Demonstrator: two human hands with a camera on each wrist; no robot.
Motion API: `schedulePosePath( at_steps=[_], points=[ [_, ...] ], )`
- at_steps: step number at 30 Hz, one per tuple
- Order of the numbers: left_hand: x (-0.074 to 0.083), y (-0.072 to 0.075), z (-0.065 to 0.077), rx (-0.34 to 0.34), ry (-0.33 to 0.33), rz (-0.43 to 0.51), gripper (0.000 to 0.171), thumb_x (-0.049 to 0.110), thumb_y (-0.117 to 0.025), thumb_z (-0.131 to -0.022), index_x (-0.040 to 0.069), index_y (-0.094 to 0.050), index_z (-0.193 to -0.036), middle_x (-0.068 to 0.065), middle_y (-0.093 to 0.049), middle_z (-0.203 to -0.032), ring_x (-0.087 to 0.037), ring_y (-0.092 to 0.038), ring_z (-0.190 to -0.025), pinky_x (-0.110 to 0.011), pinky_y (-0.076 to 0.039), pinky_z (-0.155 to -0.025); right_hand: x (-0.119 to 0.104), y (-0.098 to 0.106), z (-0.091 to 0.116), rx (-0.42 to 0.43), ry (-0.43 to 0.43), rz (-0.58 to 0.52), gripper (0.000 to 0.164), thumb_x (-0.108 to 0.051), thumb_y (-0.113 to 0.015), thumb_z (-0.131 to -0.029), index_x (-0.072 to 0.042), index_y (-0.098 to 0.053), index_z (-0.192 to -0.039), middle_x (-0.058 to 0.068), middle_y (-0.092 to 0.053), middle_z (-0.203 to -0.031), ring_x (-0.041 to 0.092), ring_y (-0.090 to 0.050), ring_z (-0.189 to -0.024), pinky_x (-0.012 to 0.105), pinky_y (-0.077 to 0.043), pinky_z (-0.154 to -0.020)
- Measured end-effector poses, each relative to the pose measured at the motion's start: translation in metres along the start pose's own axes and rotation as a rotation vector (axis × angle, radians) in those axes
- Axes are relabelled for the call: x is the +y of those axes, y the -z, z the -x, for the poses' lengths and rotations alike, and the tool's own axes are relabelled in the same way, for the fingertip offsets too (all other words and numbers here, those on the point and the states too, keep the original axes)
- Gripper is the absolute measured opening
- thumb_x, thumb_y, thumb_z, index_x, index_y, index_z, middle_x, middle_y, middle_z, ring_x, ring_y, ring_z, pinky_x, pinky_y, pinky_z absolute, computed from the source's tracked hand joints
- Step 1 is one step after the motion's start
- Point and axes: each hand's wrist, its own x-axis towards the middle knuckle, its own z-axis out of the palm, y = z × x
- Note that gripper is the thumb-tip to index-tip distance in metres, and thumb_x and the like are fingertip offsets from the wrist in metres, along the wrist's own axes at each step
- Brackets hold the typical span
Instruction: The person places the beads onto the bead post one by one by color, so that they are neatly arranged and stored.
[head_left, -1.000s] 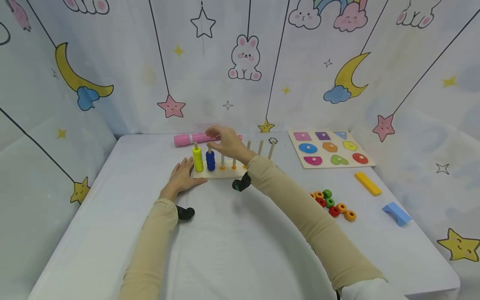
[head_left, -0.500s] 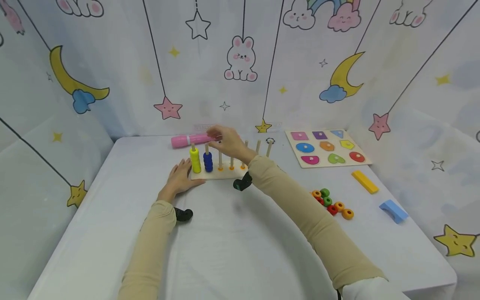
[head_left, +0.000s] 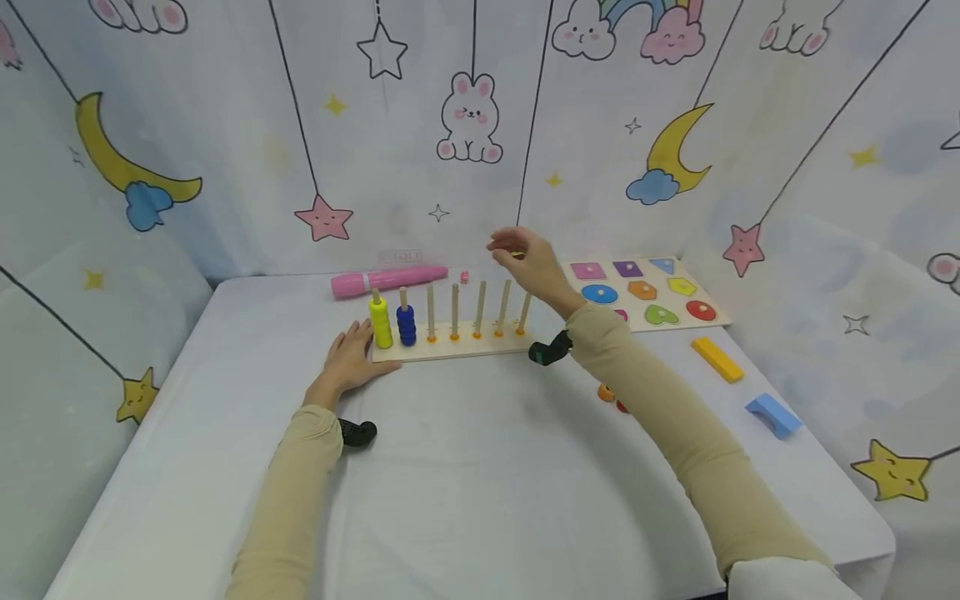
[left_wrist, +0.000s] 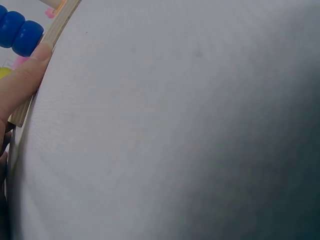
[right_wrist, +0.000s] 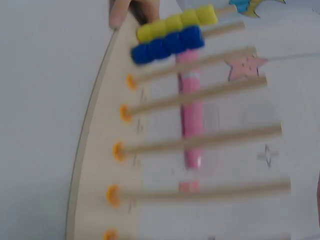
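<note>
The wooden peg board (head_left: pixel 442 352) lies flat on the white table (head_left: pixel 450 467), its pegs (head_left: pixel 454 310) upright. The leftmost peg bears a stack of yellow beads (head_left: pixel 382 323), the next a stack of blue beads (head_left: pixel 407 326); each of the other five shows only a small orange piece at its foot. The left hand (head_left: pixel 347 360) rests at the board's left end, its thumb along the front edge and its extended fingers beside the end, bracketing the corner without curling round it. The right hand (head_left: pixel 532 262) is raised beyond the board's right end, clear of the pegs; its fingers and thumb are loosely bent with a gap between them, and nothing is seen held there. A pink pen-shaped object (head_left: pixel 390 282) lies behind the board. Handling, by judgement: the board is probably light and stiff, liable to slide on the cloth if pushed sideways, so the base is best steadied by its edge or corner; the thin pegs make poor handles, since leverage could tip the base or loosen them. The beads appear hard, smooth and somewhat slippery, and are best pinched across their sides, then drawn straight along the peg.
</note>
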Motion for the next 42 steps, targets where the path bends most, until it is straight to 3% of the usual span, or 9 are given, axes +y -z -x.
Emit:
schedulePosePath(
  at_steps=[5, 9, 12, 19, 27, 38, 42],
  points=[
    [0.002, 0.001, 0.000, -0.004, -0.006, -0.004, 0.099, 0.056, -0.065, -0.081, -0.001, -0.021, -0.148, -0.020, -0.012, -0.155, -0.036, 0.000, -0.142, -0.049, 0.005, -0.114, 0.003, 0.051, 0.035, 0.019, -0.047, 0.060, 0.029, -0.005, -0.058, -0.093, 0.005, -0.055, -0.120, 0.021, -0.063, -0.113, 0.031, -0.060, -0.104, 0.038, -0.050, -0.092],
    [0.002, 0.000, -0.002, 0.001, -0.014, -0.006, 0.099, 0.055, -0.066, -0.081, -0.002, -0.021, -0.148, -0.021, -0.013, -0.154, -0.037, -0.001, -0.142, -0.049, 0.005, -0.114, 0.030, 0.085, 0.061, -0.026, -0.152, 0.126, 0.034, -0.014, -0.057, -0.095, 0.001, -0.053, -0.125, 0.018, -0.060, -0.118, 0.029, -0.058, -0.108, 0.040, -0.047, -0.096],
    [0.002, -0.002, -0.002, 0.001, -0.014, -0.006, 0.100, 0.057, -0.065, -0.081, -0.002, -0.021, -0.148, -0.022, -0.013, -0.154, -0.037, -0.001, -0.142, -0.049, 0.005, -0.114, 0.059, 0.105, 0.080, -0.045, -0.218, 0.166, 0.033, -0.019, -0.058, -0.095, -0.003, -0.055, -0.124, 0.012, -0.061, -0.118, 0.026, -0.058, -0.108, 0.038, -0.048, -0.095],
    [0.004, -0.001, 0.001, -0.011, -0.003, 0.007, 0.100, 0.056, -0.065, -0.081, -0.003, -0.019, -0.148, -0.021, -0.011, -0.155, -0.037, 0.001, -0.142, -0.050, 0.006, -0.114, 0.088, 0.134, 0.133, -0.114, -0.297, 0.216, 0.029, -0.016, -0.058, -0.095, -0.004, -0.058, -0.121, 0.015, -0.062, -0.116, 0.027, -0.059, -0.107, 0.041, -0.049, -0.093],
    [0.006, 0.001, 0.001, -0.023, 0.003, -0.009, 0.099, 0.056, -0.064, -0.082, -0.001, -0.017, -0.149, -0.020, -0.011, -0.155, -0.036, 0.002, -0.142, -0.049, 0.006, -0.114, 0.103, 0.153, 0.184, -0.201, -0.399, 0.262, 0.032, -0.022, -0.057, -0.096, -0.006, -0.057, -0.124, 0.017, -0.059, -0.121, 0.030, -0.055, -0.110, 0.050, -0.045, -0.096],
    [0.000, 0.000, -0.002, -0.015, 0.002, -0.004, 0.100, 0.058, -0.065, -0.081, 0.001, -0.019, -0.149, -0.019, -0.012, -0.155, -0.035, 0.000, -0.142, -0.049, 0.005, -0.114, 0.119, 0.150, 0.214, -0.336, -0.425, 0.270, 0.027, -0.014, -0.059, -0.094, -0.009, -0.061, -0.121, 0.011, -0.061, -0.119, 0.030, -0.056, -0.109, 0.046, -0.049, -0.093],
    [0.000, 0.001, -0.002, -0.011, -0.007, 0.004, 0.099, 0.057, -0.065, -0.081, 0.001, -0.021, -0.149, -0.019, -0.012, -0.155, -0.035, 0.000, -0.143, -0.048, 0.006, -0.115, 0.120, 0.148, 0.220, -0.345, -0.417, 0.281, 0.026, -0.014, -0.058, -0.094, -0.009, -0.063, -0.120, 0.013, -0.061, -0.120, 0.033, -0.056, -0.109, 0.045, -0.050, -0.091]
  ],
)
